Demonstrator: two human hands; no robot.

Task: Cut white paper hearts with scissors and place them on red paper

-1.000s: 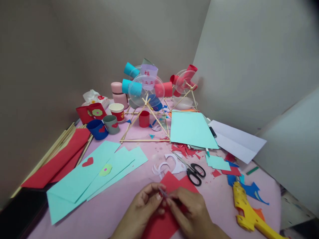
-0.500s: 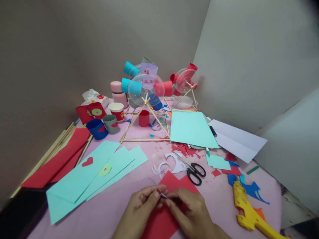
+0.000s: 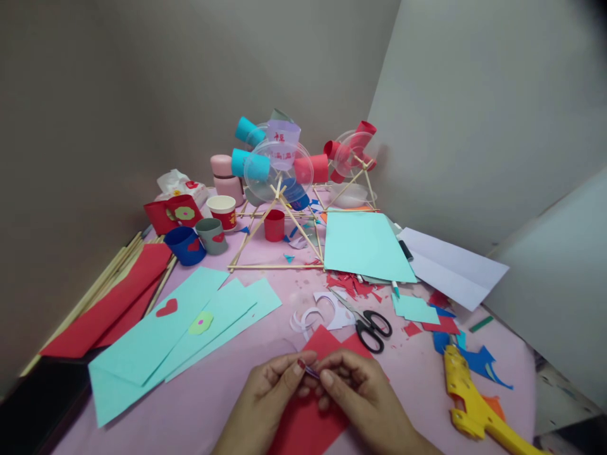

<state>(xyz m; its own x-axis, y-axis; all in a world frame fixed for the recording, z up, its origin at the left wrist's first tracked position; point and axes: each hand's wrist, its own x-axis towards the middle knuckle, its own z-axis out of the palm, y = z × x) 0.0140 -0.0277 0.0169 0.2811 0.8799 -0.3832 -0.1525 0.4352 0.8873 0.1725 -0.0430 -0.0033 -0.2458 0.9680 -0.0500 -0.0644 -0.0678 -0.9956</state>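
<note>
My left hand (image 3: 270, 395) and my right hand (image 3: 363, 395) meet low in the middle, their fingertips pinching a small purple paper piece (image 3: 311, 373) between them. Its shape is mostly hidden by the fingers. A dark red patch shows at the left thumb tip. Beneath both hands lies red paper (image 3: 310, 426) on the pink tabletop. Just beyond it are black-handled scissors (image 3: 372, 330), lying partly spread, and curled light-purple paper offcuts (image 3: 334, 309).
Pale green paper envelopes (image 3: 142, 347) lie left. Small paper cups (image 3: 184, 246) stand behind them. A stick-framed wheel (image 3: 279, 170) with paper cups rises at the back, a second one behind it. At right are green sheets (image 3: 367, 246) and a yellow glue gun (image 3: 467, 401).
My right hand's fingers have shifted and its thumb has turned upward along the purple paper piece. The left hand stays nearly in place.
</note>
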